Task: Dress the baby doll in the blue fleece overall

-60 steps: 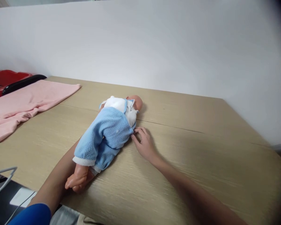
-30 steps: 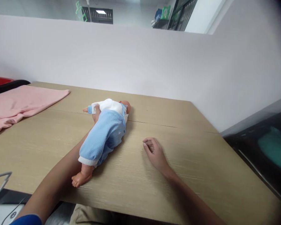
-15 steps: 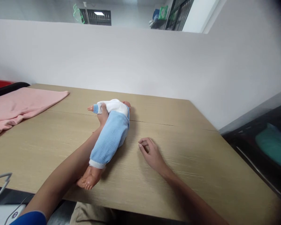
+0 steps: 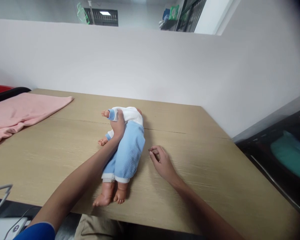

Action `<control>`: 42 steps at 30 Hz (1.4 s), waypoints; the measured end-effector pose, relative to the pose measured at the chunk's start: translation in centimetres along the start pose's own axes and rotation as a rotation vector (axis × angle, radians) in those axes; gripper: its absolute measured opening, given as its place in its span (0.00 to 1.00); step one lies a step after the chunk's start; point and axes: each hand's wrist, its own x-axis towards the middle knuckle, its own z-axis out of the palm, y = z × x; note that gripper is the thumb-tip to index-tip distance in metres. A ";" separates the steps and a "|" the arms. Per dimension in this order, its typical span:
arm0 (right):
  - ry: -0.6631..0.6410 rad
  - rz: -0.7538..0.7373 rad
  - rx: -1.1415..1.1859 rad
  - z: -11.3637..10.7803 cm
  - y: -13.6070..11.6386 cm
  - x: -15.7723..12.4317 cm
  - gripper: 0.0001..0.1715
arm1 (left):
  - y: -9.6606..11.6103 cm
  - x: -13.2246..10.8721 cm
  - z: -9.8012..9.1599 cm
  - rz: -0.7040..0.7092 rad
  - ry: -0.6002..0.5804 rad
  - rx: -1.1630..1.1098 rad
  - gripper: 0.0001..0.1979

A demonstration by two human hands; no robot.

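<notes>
A baby doll [image 4: 131, 143] in a white top and light blue fleece trousers lies tilted on its side on the table. Its two bare feet point towards me, and its head is mostly hidden behind the shoulder at the far end. My left hand [image 4: 118, 125] is closed around the doll's upper body near the raised arm, thumb up on the white sleeve; its other fingers are hidden. Right of the doll, my right hand [image 4: 163, 165] rests on the wood, apart from the doll. Its fingers are loosely curled with a small gap to the thumb, holding nothing.
A pink cloth [image 4: 22, 110] lies at the left of the wooden table [image 4: 202, 166], beside a black-rimmed red container [image 4: 1, 89]. A white wall [image 4: 140, 63] stands behind. A white device with a cable [image 4: 8, 228] is below the table's left front edge.
The doll has rolled and shifted slightly right under my left hand, so both feet and its second arm now show. My right hand has hardly moved.
</notes>
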 end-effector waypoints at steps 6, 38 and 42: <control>0.078 0.066 0.020 -0.3 0.6 0.4 0.13 | 0.8 -1.6 0.8 0.047 0.005 0.006 0.10; 0.079 0.750 1.339 -5.1 3.2 3.0 0.15 | -0.4 1.5 -8.9 0.391 -0.561 1.151 0.32; 0.081 0.777 1.182 -6.1 4.1 3.8 0.15 | -0.9 2.2 -10.9 0.255 -0.660 1.117 0.37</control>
